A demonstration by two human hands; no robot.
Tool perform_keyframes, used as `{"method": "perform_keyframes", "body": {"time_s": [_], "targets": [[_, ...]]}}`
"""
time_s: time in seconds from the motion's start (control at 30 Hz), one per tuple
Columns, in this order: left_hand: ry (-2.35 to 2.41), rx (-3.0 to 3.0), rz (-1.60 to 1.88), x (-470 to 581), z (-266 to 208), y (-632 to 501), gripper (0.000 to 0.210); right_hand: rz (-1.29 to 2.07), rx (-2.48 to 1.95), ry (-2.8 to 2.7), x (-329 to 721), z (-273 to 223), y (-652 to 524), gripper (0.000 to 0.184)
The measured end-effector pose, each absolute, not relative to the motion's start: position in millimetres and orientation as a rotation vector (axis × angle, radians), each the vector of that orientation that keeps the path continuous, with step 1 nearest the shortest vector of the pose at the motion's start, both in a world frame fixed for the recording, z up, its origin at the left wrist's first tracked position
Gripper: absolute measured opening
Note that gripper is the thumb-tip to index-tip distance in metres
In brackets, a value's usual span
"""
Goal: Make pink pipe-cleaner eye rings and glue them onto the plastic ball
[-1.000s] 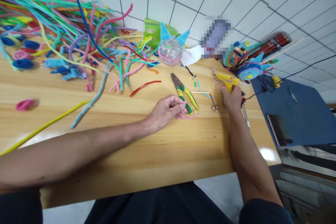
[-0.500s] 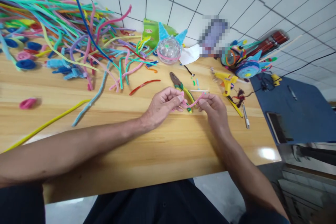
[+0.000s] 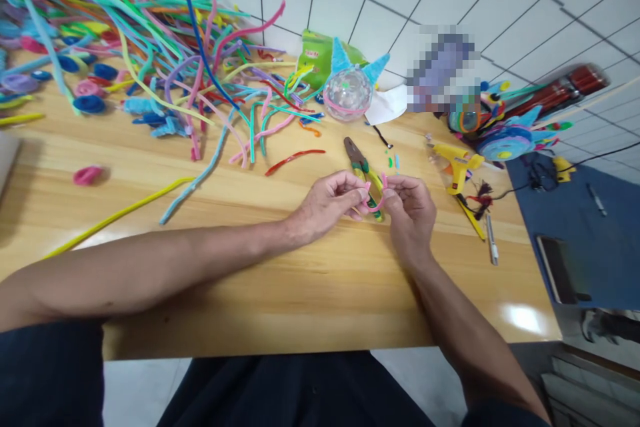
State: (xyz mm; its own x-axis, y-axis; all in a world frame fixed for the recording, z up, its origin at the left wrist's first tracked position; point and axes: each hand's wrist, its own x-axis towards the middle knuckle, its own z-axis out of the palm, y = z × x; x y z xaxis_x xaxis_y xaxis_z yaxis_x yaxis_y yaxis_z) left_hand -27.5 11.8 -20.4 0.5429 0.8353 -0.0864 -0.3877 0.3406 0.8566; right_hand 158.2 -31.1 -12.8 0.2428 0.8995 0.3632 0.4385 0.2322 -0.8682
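Between my two hands a short pink pipe cleaner (image 3: 376, 207) is bent into a U. My left hand (image 3: 336, 205) pinches one end of it with thumb and fingers. The other end sits between the thumb and fingers of my right hand (image 3: 411, 210). Just behind and below the hands lie pliers (image 3: 356, 153) with green and yellow handles, partly hidden by them. A red pipe cleaner piece (image 3: 294, 159) rests on the wooden table (image 3: 270, 300) to the left of the pliers.
Many coloured pipe cleaners (image 3: 150, 33) are heaped at the back left. A clear ball with blue ears (image 3: 349, 93) stands by a green bag (image 3: 316, 57). On the right are a yellow glue gun (image 3: 457, 163), a utility knife (image 3: 492, 240) and a phone (image 3: 557, 270).
My hands have come closer together, and the pink pipe cleaner has gone from a shallow curve to a tighter U. The whole view has shifted, so the table's things appear further right.
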Motion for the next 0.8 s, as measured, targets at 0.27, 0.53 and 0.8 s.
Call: {"method": "perform_keyframes", "body": {"time_s": [0.27,0.53,0.8], "targets": [[0.57,0.892,0.825,-28,-25,11,0.032,0.302,-1.347,-1.614,165,-23,-38,0.014],[0.586,0.879,0.784,-29,-24,11,0.025,0.132,-1.224,-1.773,163,-12,-39,0.019],[0.588,0.897,0.769,-27,-24,11,0.021,-0.091,-1.18,-1.897,164,-8,-37,0.028]]}}
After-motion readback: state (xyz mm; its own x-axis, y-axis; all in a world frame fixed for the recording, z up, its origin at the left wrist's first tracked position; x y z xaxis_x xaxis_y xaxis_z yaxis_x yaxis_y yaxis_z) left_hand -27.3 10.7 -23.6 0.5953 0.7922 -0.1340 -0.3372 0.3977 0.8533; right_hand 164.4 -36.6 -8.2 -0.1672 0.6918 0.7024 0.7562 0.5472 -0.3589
